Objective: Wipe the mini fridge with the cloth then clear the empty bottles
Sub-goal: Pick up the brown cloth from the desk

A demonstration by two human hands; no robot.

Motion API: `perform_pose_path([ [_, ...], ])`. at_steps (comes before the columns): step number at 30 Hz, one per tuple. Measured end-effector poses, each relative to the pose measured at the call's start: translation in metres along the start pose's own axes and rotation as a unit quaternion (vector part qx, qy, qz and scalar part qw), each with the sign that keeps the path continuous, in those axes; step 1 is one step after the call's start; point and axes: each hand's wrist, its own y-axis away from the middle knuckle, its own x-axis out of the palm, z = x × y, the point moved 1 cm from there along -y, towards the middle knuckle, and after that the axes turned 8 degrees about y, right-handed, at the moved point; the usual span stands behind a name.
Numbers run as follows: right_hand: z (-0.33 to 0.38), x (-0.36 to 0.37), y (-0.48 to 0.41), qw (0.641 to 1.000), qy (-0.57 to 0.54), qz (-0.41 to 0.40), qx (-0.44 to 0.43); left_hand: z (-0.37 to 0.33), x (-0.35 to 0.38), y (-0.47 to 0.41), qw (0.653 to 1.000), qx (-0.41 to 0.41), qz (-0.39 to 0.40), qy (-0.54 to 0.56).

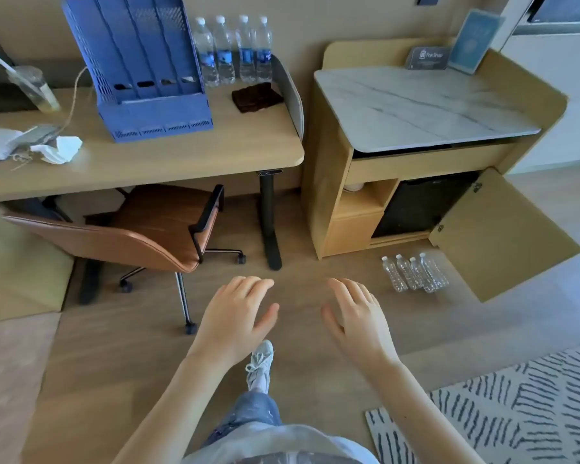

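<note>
Floor [315, 262]: pale wood is running under everything here.
Desk [181, 152]: it is standing at the left against the wall, carrying most of the clutter.
Cabinet [329, 182]: it is sitting just right of the desk, wearing a marble top [416, 105].
Chair [141, 236]: a brown seat on castors is tucking partly under the desk.
Rug [516, 413]: a striped corner is showing at the lower right.
Cabinet door [503, 236]: it is swinging wide open to the right.
File rack [141, 61]: a blue 4-slot holder is standing upright on the desk.
Mini fridge [419, 205]: the black front is showing inside the cabinet's lower right compartment, its own door looking closed.
Left hand [235, 316]: it is hovering palm down over the floor, fingers loosely spread, holding nothing.
Right hand [355, 316]: it is mirroring that beside it, fingers relaxed and apart, gripping nothing.
Full bottles [235, 51]: 4 labelled ones are lining up at the back of the desk, right of the rack.
Empty bottles [414, 272]: 4 clear ones are standing bunched on the floor in front of the fridge, beside the open door.
Cloth [257, 97]: dark brown and folded, it is lying on the desk just in front of the full bottles, well apart from both hands.
</note>
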Motion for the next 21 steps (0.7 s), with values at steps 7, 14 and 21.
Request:
perform_pose_path([
  [7,-0.002,0.054,-0.113,1.0,0.004,0.015,0.004,0.072,-0.002,-0.09,0.999,-0.035,0.006,0.018],
  [14,0.004,0.069,-0.238,1.0,0.013,-0.001,0.01,0.14,-0.044,-0.201,1.0,-0.009,-0.001,0.005],
  [21,-0.013,0.078,-0.348,1.0,-0.005,-0.023,0.015,0.178,-0.055,-0.3,1.0,-0.004,-0.017,0.016],
])
